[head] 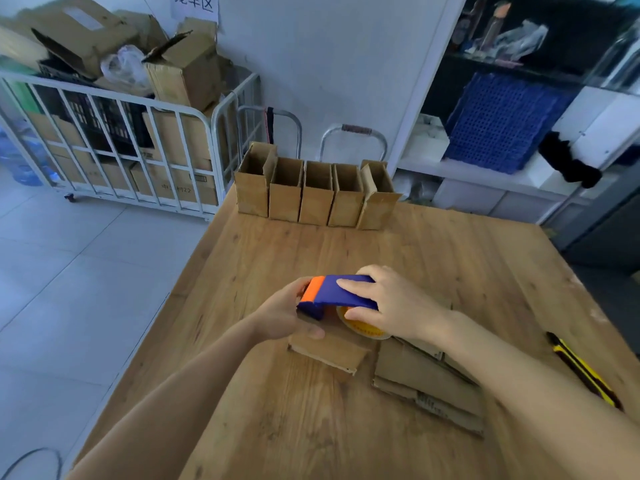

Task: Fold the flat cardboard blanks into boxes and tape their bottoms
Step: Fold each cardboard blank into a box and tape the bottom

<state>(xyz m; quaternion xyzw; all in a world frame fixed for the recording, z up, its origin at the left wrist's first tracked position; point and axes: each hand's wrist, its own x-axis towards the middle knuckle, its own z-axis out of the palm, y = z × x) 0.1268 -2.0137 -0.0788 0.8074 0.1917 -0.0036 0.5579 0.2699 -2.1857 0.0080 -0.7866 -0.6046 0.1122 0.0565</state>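
Left hand (287, 315) and right hand (393, 306) close together, fingers (353, 285) gripping (forearms bare, outstretched).

The far edge of the table (433, 258) is blocked by a row of five upright boxes (317, 194). Open wood is left across the middle and near left. The near right is occupied by stacked flat blanks (426, 382) and a knife (581, 370).

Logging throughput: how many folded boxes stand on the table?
5, in a row at the far edge of the table: leftmost box, second box, middle box, fourth box, rightmost box. None hidden.
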